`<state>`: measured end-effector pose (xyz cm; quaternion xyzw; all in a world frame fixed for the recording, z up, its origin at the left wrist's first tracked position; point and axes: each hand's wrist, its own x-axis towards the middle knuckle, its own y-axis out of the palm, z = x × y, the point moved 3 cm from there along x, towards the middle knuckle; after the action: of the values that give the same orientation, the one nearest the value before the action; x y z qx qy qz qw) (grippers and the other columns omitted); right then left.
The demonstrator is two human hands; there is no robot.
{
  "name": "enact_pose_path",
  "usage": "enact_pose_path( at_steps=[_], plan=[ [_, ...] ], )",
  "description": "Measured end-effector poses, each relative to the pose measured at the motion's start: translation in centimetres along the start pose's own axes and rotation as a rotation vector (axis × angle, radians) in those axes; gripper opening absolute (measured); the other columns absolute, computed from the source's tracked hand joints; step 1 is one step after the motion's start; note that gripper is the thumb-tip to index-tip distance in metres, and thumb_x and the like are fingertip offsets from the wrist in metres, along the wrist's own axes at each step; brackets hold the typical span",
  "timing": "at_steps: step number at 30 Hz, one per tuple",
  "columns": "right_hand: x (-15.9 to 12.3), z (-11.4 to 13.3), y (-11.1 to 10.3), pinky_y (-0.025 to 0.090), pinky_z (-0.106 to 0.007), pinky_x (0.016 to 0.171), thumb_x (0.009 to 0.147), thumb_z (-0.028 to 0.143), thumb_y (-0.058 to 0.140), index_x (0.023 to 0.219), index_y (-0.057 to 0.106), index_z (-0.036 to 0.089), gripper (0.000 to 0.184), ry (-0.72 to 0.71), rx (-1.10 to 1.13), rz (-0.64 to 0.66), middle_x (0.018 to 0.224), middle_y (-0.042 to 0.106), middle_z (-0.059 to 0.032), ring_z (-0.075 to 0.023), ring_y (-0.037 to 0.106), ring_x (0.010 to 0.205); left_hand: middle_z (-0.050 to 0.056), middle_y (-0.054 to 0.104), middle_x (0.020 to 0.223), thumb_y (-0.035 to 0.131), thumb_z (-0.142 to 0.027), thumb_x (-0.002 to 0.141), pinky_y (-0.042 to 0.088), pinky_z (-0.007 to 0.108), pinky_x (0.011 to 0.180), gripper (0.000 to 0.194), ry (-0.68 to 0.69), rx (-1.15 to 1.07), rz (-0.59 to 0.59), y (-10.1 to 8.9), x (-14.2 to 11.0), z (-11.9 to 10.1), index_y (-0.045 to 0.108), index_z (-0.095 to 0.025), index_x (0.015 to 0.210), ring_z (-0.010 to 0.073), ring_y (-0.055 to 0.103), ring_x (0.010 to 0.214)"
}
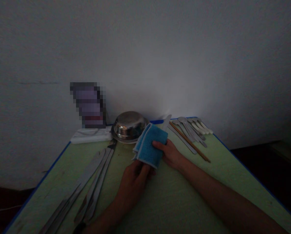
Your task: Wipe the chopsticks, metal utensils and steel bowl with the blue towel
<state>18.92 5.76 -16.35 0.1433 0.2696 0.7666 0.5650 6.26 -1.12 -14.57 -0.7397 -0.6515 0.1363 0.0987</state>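
A folded blue cloth with a pale edge is held up over the middle of the table. My right hand grips its right side, the thumb lying across the front. At the lower edge, my left hand is closed on the cloth, its fingertips partly hidden. Whether anything lies inside the folds cannot be seen. Just behind the cloth, a shiny metal bowl rests upside down. Left of my left forearm lie several long flat metal utensils, their near ends partly covered by the arm.
On the green table, chopsticks lie at the right, beside several metal spoons and white-handled cutlery. A blurred-out upright device stands on a white base at the back left. The wall borders the far edge.
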Motion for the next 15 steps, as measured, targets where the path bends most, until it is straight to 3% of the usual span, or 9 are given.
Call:
enact_pose_path(
  at_steps=[4,10,13,15],
  plan=[
    [0.03,-0.13,0.11,0.047,-0.036,0.087,0.065,0.033,0.071,0.092,0.062,0.015,0.033,0.002,-0.01,-0.026,0.087,0.07,-0.0039,-0.0178,0.066,0.081,-0.002,0.055,0.056,0.046,-0.035,0.082,0.032,0.02,0.043,0.027,0.002,-0.009,-0.012,-0.09,-0.05,-0.38,0.057,-0.017,0.065,0.0114,0.046,0.046],
    [0.44,-0.33,-0.36,0.047,-0.037,0.087,0.072,0.051,0.058,0.096,0.059,0.017,0.042,0.042,0.068,-0.199,0.094,0.069,-0.0078,-0.0205,0.061,0.097,-0.002,0.053,0.055,0.046,-0.037,0.082,0.033,0.019,0.043,0.029,0.034,-0.011,-0.021,-0.19,-0.06,-0.53,0.055,-0.017,0.062,0.0115,0.046,0.047],
    [0.36,-0.26,-0.35,0.047,-0.037,0.087,0.071,0.052,0.059,0.099,0.057,0.018,0.044,0.019,0.073,-0.121,0.098,0.068,-0.0074,-0.02,0.061,0.096,-0.002,0.053,0.056,0.047,-0.036,0.083,0.033,0.019,0.043,0.028,0.036,-0.033,-0.02,-0.17,-0.09,-0.25,0.055,-0.017,0.063,0.0114,0.046,0.047],
    [0.11,-0.09,-0.17,0.047,-0.036,0.086,0.065,0.044,0.068,0.101,0.057,0.019,0.045,-0.028,0.025,-0.015,0.1,0.067,-0.0058,-0.0196,0.063,0.093,-0.002,0.054,0.057,0.046,-0.036,0.083,0.033,0.019,0.043,0.028,0.036,-0.047,-0.02,-0.14,-0.1,-0.13,0.055,-0.017,0.064,0.0114,0.046,0.047]
  ],
)
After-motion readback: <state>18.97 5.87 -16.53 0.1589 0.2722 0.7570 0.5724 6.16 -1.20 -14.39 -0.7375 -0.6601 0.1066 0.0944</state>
